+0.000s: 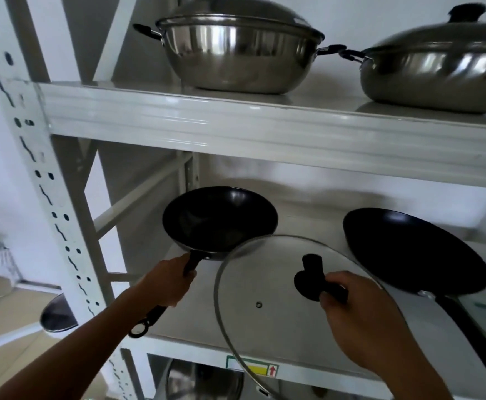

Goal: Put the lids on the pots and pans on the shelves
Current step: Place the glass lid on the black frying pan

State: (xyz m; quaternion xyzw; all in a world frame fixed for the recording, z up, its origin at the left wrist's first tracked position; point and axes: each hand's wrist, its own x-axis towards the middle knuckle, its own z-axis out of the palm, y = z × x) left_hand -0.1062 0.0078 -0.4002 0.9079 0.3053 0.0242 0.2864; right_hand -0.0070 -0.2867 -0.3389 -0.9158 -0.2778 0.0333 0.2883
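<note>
Two hands: both mine, both closed on something.
Glass lid [267, 287]: my right hand [363, 321] is curled tight round its black knob [312, 280]; the lid hangs tilted, its upper rim overlapping the near edge of the small wok.
Small wok [220, 220]: black, uncovered, just beyond my left fingers; my left hand [168, 284] is wrapped shut round its handle [161, 307], whose ring end sticks out below my wrist.
Large pan [415, 249]: black, lidless, just right of my right fingers, its long handle running down past my forearm.
Middle shelf [178, 321]: pale grey, glossy, under both black pans.
Upper shelf [264, 125]: well above my fingers, carrying a steel pot [236, 53] and a second steel pot [438, 70], both already lidded, side handles nearly touching.
Upright post [42, 174]: white, perforated, left of my left arm.
Room: white wall behind the rack, light floor at lower left.
Below: shiny steel cookware under the middle shelf, too blurred to identify.
</note>
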